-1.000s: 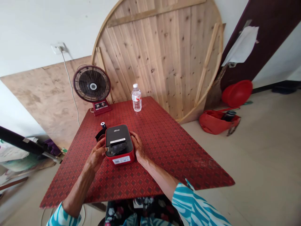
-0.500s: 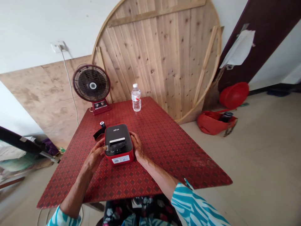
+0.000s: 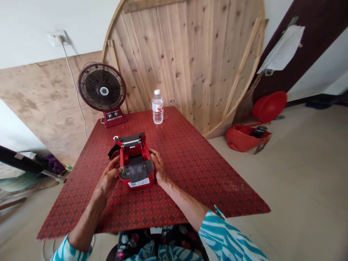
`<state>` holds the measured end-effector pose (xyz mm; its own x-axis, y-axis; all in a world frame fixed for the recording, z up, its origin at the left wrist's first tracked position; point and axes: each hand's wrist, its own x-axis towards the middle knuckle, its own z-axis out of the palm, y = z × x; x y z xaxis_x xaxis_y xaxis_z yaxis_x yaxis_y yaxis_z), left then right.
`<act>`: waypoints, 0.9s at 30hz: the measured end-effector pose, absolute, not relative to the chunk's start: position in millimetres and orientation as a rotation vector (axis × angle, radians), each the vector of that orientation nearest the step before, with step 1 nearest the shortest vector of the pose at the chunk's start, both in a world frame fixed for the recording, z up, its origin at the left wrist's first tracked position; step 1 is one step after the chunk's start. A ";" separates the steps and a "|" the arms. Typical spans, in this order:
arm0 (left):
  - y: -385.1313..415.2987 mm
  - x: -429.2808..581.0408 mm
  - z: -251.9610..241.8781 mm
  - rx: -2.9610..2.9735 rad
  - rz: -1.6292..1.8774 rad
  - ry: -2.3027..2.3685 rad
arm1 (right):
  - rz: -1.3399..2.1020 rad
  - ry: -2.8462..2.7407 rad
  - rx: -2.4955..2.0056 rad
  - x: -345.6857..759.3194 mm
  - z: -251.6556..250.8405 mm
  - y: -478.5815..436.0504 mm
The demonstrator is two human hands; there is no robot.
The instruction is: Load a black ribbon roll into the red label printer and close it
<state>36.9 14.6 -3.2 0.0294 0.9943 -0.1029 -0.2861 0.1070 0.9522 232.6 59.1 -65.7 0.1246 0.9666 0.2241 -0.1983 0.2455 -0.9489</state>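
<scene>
A small red and dark grey label printer [image 3: 150, 177] sits on the table with its lid [image 3: 132, 138] raised and tilted back. Out of its inside a black strip [image 3: 137, 169] drapes over the front edge. My left hand [image 3: 108, 177] holds the printer's left side, the thumb at its front left corner. Along the right side lies my right hand [image 3: 159, 167], its fingers pressed against the casing. Just behind the printer, to the left, a loose black strip [image 3: 113, 150] and a white-ended roll [image 3: 116, 137] are partly hidden by it.
A red patterned table [image 3: 195, 174] carries a fan [image 3: 103, 90] at the back left and a water bottle [image 3: 157, 108] at the back. A round wooden board [image 3: 185, 61] leans against the wall behind. An orange-red bag [image 3: 239, 141] lies on the floor at right.
The printer's lid has swung up and back, showing the inside and the black strip. Both hands remain at its sides. The view has shifted slightly.
</scene>
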 end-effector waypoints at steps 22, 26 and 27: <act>64.9 74.9 65.3 2.597 0.047 1.489 | 1.056 -1.103 -0.894 231.7 -68.4 64.8; 83.4 80.3 64.7 2.575 -0.154 1.489 | 1.039 -1.096 -0.888 231.0 -67.8 65.7; 86.0 80.4 64.7 2.571 -0.186 1.494 | 1.037 -1.094 -0.887 231.0 -67.8 65.9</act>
